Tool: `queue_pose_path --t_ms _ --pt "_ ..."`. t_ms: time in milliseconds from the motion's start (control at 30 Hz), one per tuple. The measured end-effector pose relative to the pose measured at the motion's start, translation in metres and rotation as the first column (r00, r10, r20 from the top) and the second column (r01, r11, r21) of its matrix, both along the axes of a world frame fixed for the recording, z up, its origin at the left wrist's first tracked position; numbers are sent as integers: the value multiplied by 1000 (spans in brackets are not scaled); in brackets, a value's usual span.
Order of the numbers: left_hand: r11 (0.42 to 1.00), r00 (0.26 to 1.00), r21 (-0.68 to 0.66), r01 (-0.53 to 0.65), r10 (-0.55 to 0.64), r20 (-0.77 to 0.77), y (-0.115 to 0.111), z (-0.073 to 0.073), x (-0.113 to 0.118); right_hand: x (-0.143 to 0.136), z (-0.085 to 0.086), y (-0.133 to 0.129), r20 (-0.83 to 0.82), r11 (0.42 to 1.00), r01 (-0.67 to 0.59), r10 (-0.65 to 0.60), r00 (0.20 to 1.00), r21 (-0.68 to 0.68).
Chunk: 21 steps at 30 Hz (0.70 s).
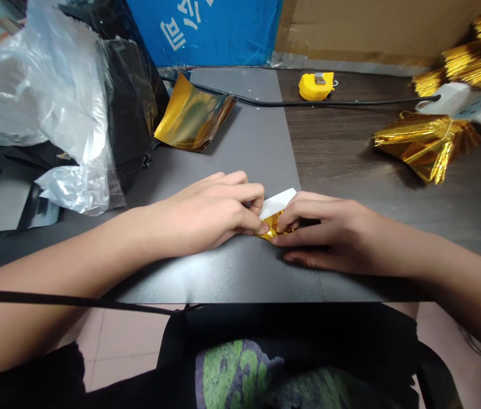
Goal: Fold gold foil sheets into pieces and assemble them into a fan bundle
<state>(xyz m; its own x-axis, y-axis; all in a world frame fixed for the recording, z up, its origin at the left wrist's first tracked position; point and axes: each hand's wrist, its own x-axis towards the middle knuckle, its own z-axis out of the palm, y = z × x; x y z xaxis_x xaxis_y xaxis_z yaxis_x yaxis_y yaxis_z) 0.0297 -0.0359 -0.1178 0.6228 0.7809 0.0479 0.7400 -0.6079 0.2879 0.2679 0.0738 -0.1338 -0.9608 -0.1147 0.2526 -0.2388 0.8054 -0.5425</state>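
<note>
A small sheet of gold foil paper (272, 220), its white side showing at the far edge, lies on the grey desk mat. The near part of it is folded over with the gold outward. My left hand (218, 213) is curled on the sheet's left part, its thumb pressing the gold fold. From the right, my right hand (329, 227) pinches the same fold, the fingertips of both hands almost meeting. Much of the paper is hidden under my fingers. Beyond my left hand sits a stack of square gold foil sheets (193, 116), slightly curled.
Bundles of folded gold foil (425, 142) lie at the right, near a white power strip (453, 99). A black cable (274, 104) crosses behind a yellow tape measure (316, 86). Plastic bags (70, 85) crowd the left; a blue box (223, 34) and cardboard (359, 31) stand behind.
</note>
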Motion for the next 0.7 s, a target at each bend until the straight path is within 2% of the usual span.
queue_pose_path --t_ms 167,467,633,700 --pt "1000 1000 0 -4 4 -5 0 0 0 0 2 -1 25 1000 7 -7 1000 9" --pt "1000 1000 -5 3 -3 1 1 1 0 1 8 -1 44 998 1 1 999 -56" --pt "1000 1000 -11 2 -2 6 1 1 0 0 5 3 25 993 -9 12 1000 -118" --pt "1000 1000 -6 6 -6 8 1 1 0 0 2 3 20 996 0 2 1000 -91"
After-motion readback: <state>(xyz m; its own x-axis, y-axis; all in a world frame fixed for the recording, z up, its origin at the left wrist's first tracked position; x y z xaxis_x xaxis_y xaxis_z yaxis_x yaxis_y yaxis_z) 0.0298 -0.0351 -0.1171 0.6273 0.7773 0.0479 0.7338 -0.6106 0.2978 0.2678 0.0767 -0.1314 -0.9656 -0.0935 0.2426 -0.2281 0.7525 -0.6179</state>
